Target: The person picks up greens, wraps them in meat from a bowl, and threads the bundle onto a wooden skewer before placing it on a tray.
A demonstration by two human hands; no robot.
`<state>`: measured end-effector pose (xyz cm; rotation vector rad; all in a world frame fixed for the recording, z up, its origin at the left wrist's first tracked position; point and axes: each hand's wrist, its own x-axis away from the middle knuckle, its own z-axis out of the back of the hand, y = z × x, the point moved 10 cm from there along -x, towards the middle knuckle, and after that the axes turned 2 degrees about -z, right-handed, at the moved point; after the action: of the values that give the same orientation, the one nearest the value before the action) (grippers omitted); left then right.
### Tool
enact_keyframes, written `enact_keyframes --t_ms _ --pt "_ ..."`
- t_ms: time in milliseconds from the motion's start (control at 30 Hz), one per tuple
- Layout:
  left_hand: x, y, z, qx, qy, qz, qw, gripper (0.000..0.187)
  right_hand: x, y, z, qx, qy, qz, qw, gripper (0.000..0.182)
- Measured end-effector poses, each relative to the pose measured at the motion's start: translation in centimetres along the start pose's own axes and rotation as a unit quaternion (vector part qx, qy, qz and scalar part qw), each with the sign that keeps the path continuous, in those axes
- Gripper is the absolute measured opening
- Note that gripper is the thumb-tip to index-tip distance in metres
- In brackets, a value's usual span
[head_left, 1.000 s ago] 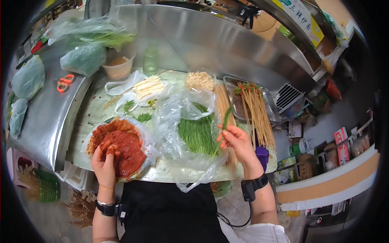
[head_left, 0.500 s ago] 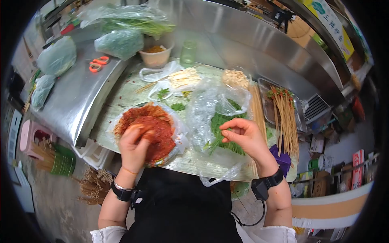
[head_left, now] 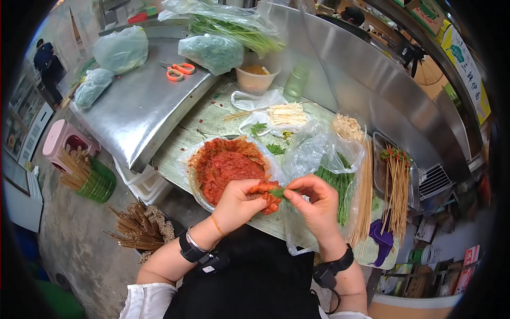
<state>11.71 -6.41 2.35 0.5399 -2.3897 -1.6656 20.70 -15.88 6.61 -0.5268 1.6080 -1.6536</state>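
My left hand [head_left: 239,204] is closed round a piece of red, sauce-coated meat [head_left: 271,204], just beyond the bowl's near right rim. Pinched between thumb and forefinger of my right hand [head_left: 316,204] is a green herb sprig [head_left: 277,192], touching the top of that meat. A lined bowl of red marinated meat [head_left: 228,173] lies left of both hands. Behind my right hand is a clear plastic bag [head_left: 303,154] with a bunch of green herbs [head_left: 340,186] in it. The fingertips partly hide the sprig.
Bare wooden skewers [head_left: 365,191] lie right of the bag, beside a metal tray [head_left: 378,154] with loaded skewers [head_left: 394,181]. Enoki mushrooms [head_left: 287,114] lie at the back. Orange-handled scissors [head_left: 178,70] rest on the steel counter [head_left: 138,101]. A person [head_left: 47,69] stands far left.
My left hand has come out of the bowl and moved right with a piece of red meat. My right hand has brought a sprig from the bag to it. The view has shifted.
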Motion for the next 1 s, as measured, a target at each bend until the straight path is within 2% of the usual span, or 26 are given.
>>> enact_keyframes --t_ms 33,100,167,233,267,300,333,433,533,633,667,700,733,767,800,833,900,933,1000 --pt "0.1 0.1 0.3 -0.001 0.003 -0.001 1.000 0.016 0.0 0.2 -0.4 -0.002 -0.002 0.001 1.000 0.014" --pt "0.5 -0.8 0.9 0.043 0.014 0.042 0.998 0.015 0.5 -1.1 -1.6 0.084 -0.007 0.088 0.993 0.016" --pt "0.8 -1.3 2.1 0.046 0.036 0.033 0.998 0.015 0.7 -0.9 -2.3 0.071 -0.002 0.084 0.994 0.018" --pt "0.8 -1.4 2.8 0.048 0.054 0.020 0.997 0.015 0.5 -0.4 -1.6 -0.004 0.062 0.043 0.997 0.022" --pt "0.9 -1.2 3.3 0.045 0.072 0.001 0.996 0.014 0.5 -0.3 -1.6 -0.004 0.061 0.044 0.997 0.022" --pt "1.1 -1.1 3.6 0.042 0.090 -0.016 0.995 0.014 0.6 2.0 -2.5 -0.115 0.020 -0.058 0.991 0.022" --pt "1.3 -1.2 3.5 0.042 0.090 -0.015 0.995 0.014 1.2 4.1 -3.8 -0.224 -0.021 -0.158 0.962 0.022" --pt "1.9 -1.5 2.7 0.022 0.049 -0.017 0.998 0.014 2.0 5.8 -4.1 -0.271 -0.053 -0.186 0.943 0.017" --pt "2.5 -1.6 2.5 -0.222 -0.035 -0.068 0.972 0.019 2.7 6.4 -3.9 -0.252 -0.063 -0.192 0.947 0.014" --pt "2.7 0.3 3.1 -0.219 0.013 -0.110 0.970 0.020 1.9 4.8 -2.6 -0.195 -0.035 -0.166 0.966 0.011" --pt "2.7 0.8 4.0 -0.144 0.051 -0.104 0.983 0.019 1.6 4.3 -1.9 -0.196 -0.037 -0.166 0.966 0.011" --pt "2.8 1.2 5.1 -0.069 0.091 -0.098 0.989 0.019 1.0 3.1 -0.5 -0.145 -0.039 -0.127 0.980 0.012" --pt "2.8 3.0 6.3 -0.159 0.114 -0.132 0.972 0.018 0.6 1.9 0.7 -0.095 -0.043 -0.090 0.990 0.013" --pt "3.0 3.2 8.9 -0.232 0.174 -0.100 0.952 0.021 0.6 1.2 1.9 -0.071 -0.023 -0.076 0.994 0.014" --pt "3.3 4.1 10.2 -0.198 0.203 -0.052 0.958 0.019 0.9 0.8 2.8 -0.050 -0.003 -0.067 0.997 0.015" --pt "3.4 6.7 11.4 -0.355 0.208 -0.168 0.896 0.016 1.4 1.2 2.9 -0.057 -0.011 -0.079 0.995 0.015" --pt "3.3 7.7 13.0 -0.409 0.198 -0.207 0.867 0.014 2.4 1.8 4.4 -0.082 0.049 -0.086 0.992 0.013" --pt "3.1 7.9 13.5 -0.412 0.200 -0.204 0.865 0.014 2.8 2.3 4.3 -0.086 0.046 -0.088 0.991 0.013" --pt "2.1 6.9 12.8 -0.476 0.125 -0.150 0.858 0.016 3.7 3.6 4.8 -0.090 0.084 -0.104 0.987 0.013"
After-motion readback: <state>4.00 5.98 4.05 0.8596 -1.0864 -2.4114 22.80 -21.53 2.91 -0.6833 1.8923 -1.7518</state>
